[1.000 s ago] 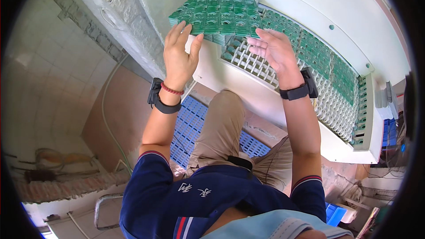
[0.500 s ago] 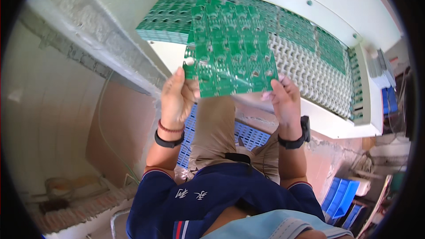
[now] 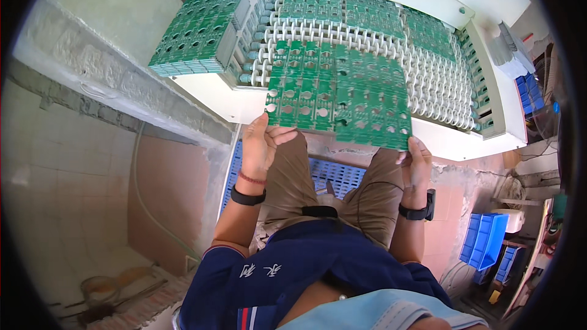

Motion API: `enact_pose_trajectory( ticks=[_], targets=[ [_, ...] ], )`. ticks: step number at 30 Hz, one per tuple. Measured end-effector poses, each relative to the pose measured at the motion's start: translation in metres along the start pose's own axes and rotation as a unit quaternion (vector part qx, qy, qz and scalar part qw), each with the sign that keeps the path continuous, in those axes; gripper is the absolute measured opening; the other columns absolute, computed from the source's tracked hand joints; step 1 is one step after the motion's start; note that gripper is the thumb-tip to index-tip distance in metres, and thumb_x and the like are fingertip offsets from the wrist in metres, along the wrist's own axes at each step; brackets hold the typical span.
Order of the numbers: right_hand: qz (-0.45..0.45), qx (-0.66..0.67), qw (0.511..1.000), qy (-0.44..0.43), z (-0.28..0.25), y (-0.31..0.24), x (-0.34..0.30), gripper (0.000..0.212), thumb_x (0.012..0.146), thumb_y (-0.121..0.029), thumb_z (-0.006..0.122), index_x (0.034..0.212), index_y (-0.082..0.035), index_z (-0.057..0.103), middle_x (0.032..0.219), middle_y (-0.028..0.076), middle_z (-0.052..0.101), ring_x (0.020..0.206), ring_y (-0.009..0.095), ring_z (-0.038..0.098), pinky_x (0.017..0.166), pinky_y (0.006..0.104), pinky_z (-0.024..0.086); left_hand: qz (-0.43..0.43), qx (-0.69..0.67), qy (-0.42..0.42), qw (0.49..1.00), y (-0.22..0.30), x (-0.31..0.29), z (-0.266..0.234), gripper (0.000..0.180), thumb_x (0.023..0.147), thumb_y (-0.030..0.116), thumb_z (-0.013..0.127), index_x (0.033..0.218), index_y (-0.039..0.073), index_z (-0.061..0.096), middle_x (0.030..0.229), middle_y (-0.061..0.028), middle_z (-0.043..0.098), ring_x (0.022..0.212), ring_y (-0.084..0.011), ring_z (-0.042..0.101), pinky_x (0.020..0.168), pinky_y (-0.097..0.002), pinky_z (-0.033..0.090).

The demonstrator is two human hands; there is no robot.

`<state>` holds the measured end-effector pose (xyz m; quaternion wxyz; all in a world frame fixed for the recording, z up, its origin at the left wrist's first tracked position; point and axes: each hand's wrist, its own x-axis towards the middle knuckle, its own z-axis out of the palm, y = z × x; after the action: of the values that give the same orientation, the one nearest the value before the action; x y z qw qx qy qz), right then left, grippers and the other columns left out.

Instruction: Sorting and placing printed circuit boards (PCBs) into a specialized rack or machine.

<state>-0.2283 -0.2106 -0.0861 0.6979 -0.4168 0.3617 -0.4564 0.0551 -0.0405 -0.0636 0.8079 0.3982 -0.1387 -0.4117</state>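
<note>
Both hands are gripping one green circuit panel (image 3: 339, 95) by its near corners, left hand (image 3: 262, 146) and right hand (image 3: 417, 162) fingers closed on the edges, holding it flat above the white roller conveyor (image 3: 428, 91) beyond the fingertips, likely sparing its face.

A circuit panel (image 3: 339, 95) spans between the left hand (image 3: 262, 146) and right hand (image 3: 417, 162). Beyond them lies a roller conveyor (image 3: 367, 36). A panel stack (image 3: 195, 33) sits beyond the left hand.
</note>
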Motion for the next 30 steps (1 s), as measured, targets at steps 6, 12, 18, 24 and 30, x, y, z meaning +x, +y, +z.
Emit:
enact_pose_trajectory(
  ticks=[6,12,18,24,30],
  targets=[
    [-0.051,-0.012,0.999,0.015,-0.014,-0.002,0.030,0.020,0.088,-0.013,0.053,0.096,0.004,0.060,0.067,0.006,0.059,0.049,0.010,0.052,0.043,0.0214,0.044,-0.018,0.028,0.022,0.999,0.003,0.027,-0.021,0.029,0.094,0.015,0.037,0.110,-0.007,0.045,0.095,-0.0213,0.059,0.079,-0.0302,0.064,0.064,-0.0399,0.057],
    [-0.058,-0.134,0.982,0.116,-0.035,-0.014,0.038,0.020,0.087,-0.016,0.056,0.092,0.002,0.063,0.061,0.002,0.055,0.049,0.006,0.047,0.042,0.0184,0.038,-0.015,0.024,0.044,0.999,0.003,0.032,-0.012,0.029,0.094,0.016,0.037,0.110,-0.006,0.045,0.087,-0.0203,0.059,0.077,-0.0317,0.064,0.061,-0.0401,0.058],
    [-0.115,-0.046,0.976,0.179,-0.107,-0.030,0.035,0.016,0.088,-0.013,0.054,0.087,0.001,0.062,0.061,0.001,0.052,0.048,0.006,0.044,0.041,0.0185,0.035,-0.025,0.045,0.057,0.997,0.004,0.038,-0.014,0.032,0.094,0.021,0.038,0.108,-0.007,0.045,0.090,-0.0212,0.059,0.080,-0.0321,0.063,0.060,-0.0396,0.057],
    [-0.120,-0.045,0.968,0.218,-0.153,-0.056,0.052,0.015,0.087,-0.014,0.056,0.084,0.000,0.060,0.062,0.001,0.051,0.050,0.007,0.045,0.042,0.0194,0.036,-0.041,0.060,0.106,0.992,0.002,0.037,-0.019,0.039,0.095,0.030,0.036,0.107,-0.006,0.045,0.093,-0.0222,0.058,0.084,-0.0313,0.062,0.063,-0.0390,0.056],
    [-0.131,-0.038,0.954,0.266,-0.150,-0.055,0.070,0.023,0.085,-0.022,0.061,0.088,0.001,0.060,0.064,0.001,0.053,0.050,0.006,0.045,0.042,0.0187,0.036,-0.020,0.080,0.123,0.989,0.006,0.019,-0.032,0.040,0.095,0.032,0.036,0.106,-0.004,0.048,0.096,-0.0210,0.060,0.084,-0.0286,0.062,0.064,-0.0356,0.054]
  ],
)
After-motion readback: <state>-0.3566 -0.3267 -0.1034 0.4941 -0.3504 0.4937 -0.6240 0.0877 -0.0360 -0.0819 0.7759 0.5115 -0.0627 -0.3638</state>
